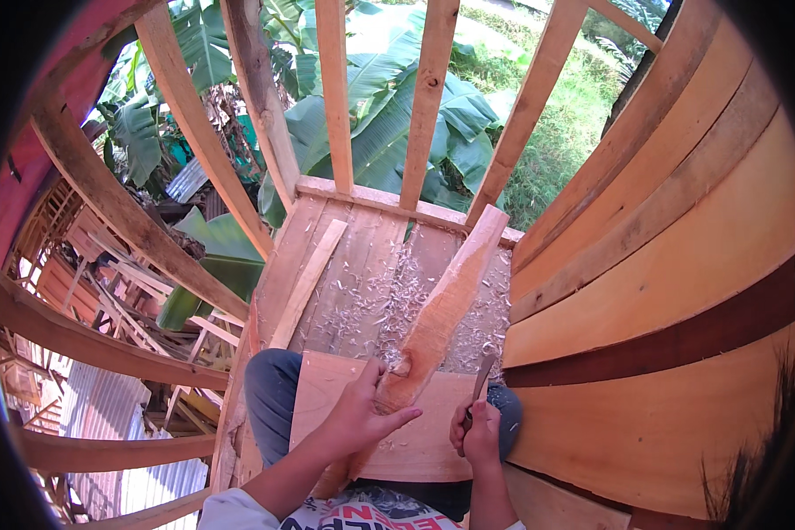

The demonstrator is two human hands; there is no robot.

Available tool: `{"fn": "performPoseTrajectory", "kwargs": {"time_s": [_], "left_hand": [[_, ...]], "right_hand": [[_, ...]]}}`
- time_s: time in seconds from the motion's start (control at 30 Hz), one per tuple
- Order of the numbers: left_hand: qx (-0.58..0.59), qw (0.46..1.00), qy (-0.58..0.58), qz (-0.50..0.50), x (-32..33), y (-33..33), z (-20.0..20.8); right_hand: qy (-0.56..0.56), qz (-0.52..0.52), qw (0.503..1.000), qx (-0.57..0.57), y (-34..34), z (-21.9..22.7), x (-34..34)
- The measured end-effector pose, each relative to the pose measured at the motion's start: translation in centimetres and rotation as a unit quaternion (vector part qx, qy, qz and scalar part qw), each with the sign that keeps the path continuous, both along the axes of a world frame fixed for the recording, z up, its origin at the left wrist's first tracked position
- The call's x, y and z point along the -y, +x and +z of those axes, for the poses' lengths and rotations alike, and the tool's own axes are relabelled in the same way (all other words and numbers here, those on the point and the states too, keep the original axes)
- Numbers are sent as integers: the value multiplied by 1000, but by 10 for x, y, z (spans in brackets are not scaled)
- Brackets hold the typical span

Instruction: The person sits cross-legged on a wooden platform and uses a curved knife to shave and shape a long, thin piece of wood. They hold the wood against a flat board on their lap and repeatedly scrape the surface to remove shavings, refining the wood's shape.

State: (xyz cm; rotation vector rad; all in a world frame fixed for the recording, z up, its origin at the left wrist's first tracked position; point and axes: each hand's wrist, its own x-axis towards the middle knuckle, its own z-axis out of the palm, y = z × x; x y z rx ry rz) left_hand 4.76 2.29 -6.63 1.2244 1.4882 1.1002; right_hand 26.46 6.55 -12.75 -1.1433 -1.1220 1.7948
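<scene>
A long piece of carved wood (450,305), pale at its far end and rough-cut along its sides, slants from my lap toward the railing. My left hand (362,420) grips its near part, fingers round the left edge and thumb lying across the top. In my right hand (475,433) is a knife (483,375), its blade pointing up and away, apart from the wood. Under the carved piece, a flat wooden board (322,389) lies across my thighs. Part of the wood's near end is hidden by my left hand and forearm.
Wood shavings (362,309) litter the plank floor (278,256) ahead. A loose wooden strip (307,283) lies on the left. Upright slats (334,97) fence the far side, and plank walling (654,300) rises close on my right. Corrugated metal sheets (106,424) show below left.
</scene>
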Motion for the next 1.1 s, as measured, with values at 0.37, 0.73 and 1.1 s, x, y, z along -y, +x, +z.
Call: {"fn": "performPoseTrajectory", "kwargs": {"time_s": [0.37,0.73,1.1], "left_hand": [[-19,998,43,-33,24,12,18],[-8,998,21,-65,26,1,15],[6,995,-72,-67,24,-2,26]], "right_hand": [[556,-25,734,388,-7,74,-54],[570,-83,709,406,-6,66,-48],[558,-107,724,390,-6,48,-48]]}}
